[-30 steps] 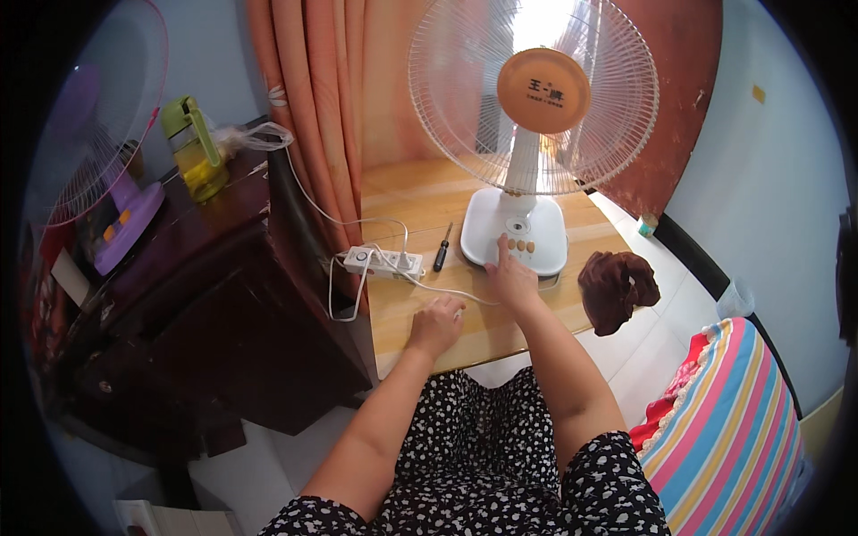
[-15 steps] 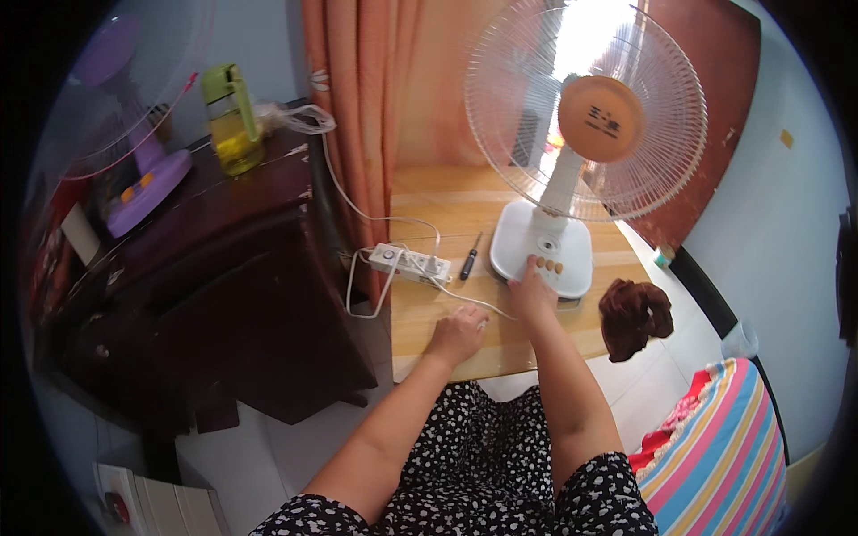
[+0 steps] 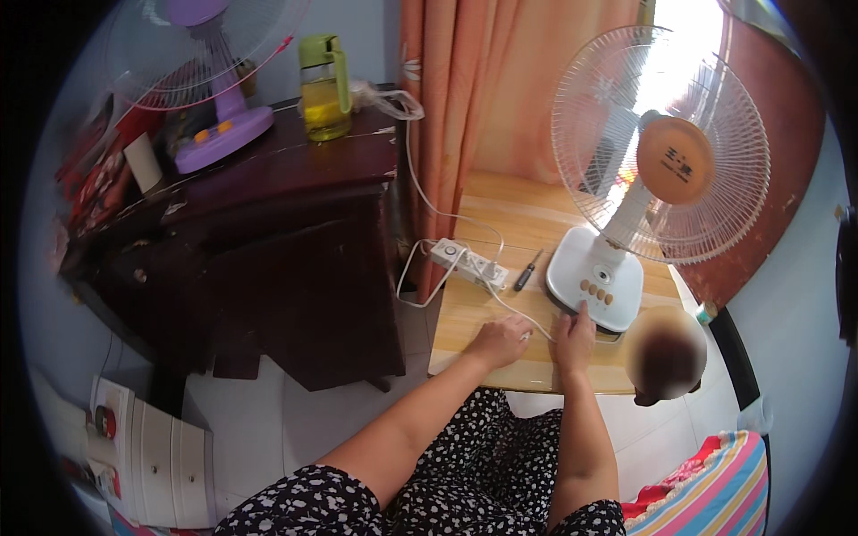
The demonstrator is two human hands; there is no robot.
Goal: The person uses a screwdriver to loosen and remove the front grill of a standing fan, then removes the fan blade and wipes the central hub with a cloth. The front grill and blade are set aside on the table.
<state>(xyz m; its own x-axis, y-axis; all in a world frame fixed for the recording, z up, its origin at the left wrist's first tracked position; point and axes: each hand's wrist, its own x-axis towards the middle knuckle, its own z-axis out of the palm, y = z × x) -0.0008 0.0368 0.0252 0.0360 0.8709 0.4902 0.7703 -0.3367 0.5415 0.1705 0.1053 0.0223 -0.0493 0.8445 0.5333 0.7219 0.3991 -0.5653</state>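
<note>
A table fan with a white base [image 3: 572, 268], an orange hub [image 3: 676, 162] and a clear cage stands on the wooden table [image 3: 460, 330]. My right hand [image 3: 575, 341] is at the base's near edge, its index finger stretched toward the row of yellowish buttons [image 3: 597, 292], the fingertip just below them. Resting on the table's front part, my left hand [image 3: 500, 343] has its fingers curled. A small whitish bit shows at its fingertips, too small to name. The fan's white cord [image 3: 523, 314] runs between my hands.
A white power strip [image 3: 469, 265] with plugs and a dark-handled screwdriver [image 3: 527, 272] lie left of the fan. On the dark cabinet [image 3: 295, 268] stand a green-lidded bottle [image 3: 324, 98] and a purple fan [image 3: 228, 134]. A dark brown, partly blurred thing [image 3: 666, 362] is at the table's right edge.
The view has swung left, so the things appear farther right and lower. My right index fingertip has drawn back from the button row to just below it. My left hand stays on the table.
</note>
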